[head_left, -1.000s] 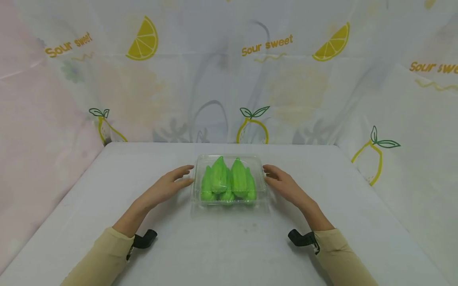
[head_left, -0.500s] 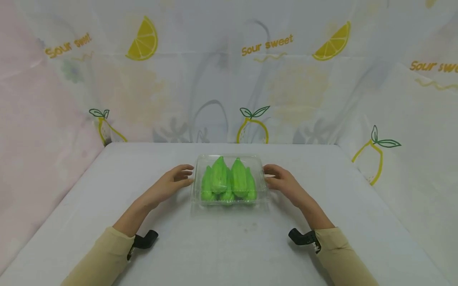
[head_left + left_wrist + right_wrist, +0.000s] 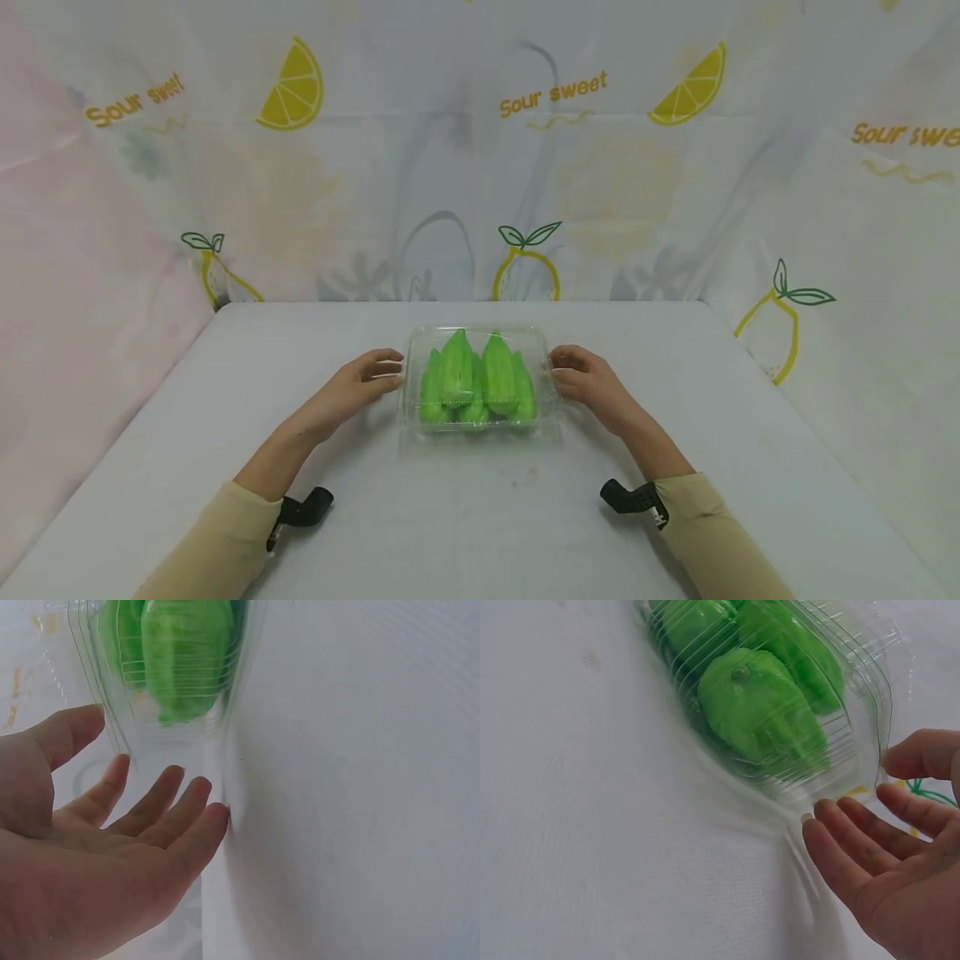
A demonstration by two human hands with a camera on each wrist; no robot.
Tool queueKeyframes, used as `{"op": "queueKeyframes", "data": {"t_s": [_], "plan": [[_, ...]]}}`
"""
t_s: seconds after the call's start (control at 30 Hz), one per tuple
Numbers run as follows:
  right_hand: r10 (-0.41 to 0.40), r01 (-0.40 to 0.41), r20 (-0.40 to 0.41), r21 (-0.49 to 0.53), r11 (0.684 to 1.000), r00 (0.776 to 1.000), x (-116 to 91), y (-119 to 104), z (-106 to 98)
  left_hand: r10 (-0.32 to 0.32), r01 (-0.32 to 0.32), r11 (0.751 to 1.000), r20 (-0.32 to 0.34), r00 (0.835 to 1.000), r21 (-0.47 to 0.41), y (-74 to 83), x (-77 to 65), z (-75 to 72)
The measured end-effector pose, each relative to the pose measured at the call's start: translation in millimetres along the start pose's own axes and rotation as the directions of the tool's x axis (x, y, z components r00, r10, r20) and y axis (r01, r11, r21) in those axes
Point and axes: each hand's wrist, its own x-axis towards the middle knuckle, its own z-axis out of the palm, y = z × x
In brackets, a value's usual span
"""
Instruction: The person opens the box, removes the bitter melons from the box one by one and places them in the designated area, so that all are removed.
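Observation:
A clear plastic clamshell box (image 3: 480,421) sits on the white table. Through its lid show several bright green, ridged, pointed pods (image 3: 498,375) that look like okra. At the box's left side is my left hand (image 3: 352,389), fingers loosely bent and spread. Its thumb and index fingertip are at the box rim (image 3: 88,667) in the left wrist view; the other fingers hang below it. My right hand (image 3: 596,389) mirrors this on the right side. Its thumb and index fingertips meet the rim corner (image 3: 886,724) in the right wrist view, the remaining fingers reaching beneath.
White cloth covers the table (image 3: 480,533), whose far edge meets a fabric backdrop (image 3: 442,167) printed with lemons. Cloth walls stand at the left and right. A black camera mount is strapped to each wrist, the left mount (image 3: 306,507) and the right mount (image 3: 626,497).
The right hand's thumb and fingers have drawn a little closer together at the box edge. Both hands otherwise stay beside the box, which has not moved on the table. The head view has shifted slightly.

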Motion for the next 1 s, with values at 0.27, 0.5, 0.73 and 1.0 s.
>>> {"op": "queueKeyframes", "data": {"t_s": [0.27, 0.5, 0.73, 1.0], "plan": [[0.045, -0.044, -0.029, 0.043, 0.998, 0.999, 2, -1, 5, -0.009, 0.011, 0.998, 0.038, 0.999, -0.066, 1.9, -3.2, -1.0], [0.062, -0.067, 0.053, 0.090, 0.994, 0.997, 2, 1, 0, -0.030, 0.032, 0.997, 0.039, 0.999, -0.074, 0.8, -1.5, 0.2], [0.081, -0.117, 0.203, 0.174, 0.978, 0.976, -1, 1, -8, -0.058, 0.063, 0.991, 0.048, 0.997, -0.122, -0.1, -1.0, 0.9], [0.117, -0.176, 0.314, 0.168, 0.970, 0.942, -2, -3, -14, -0.078, 0.084, 0.992, 0.070, 0.995, -0.099, 5.7, -2.8, -1.9]]}}
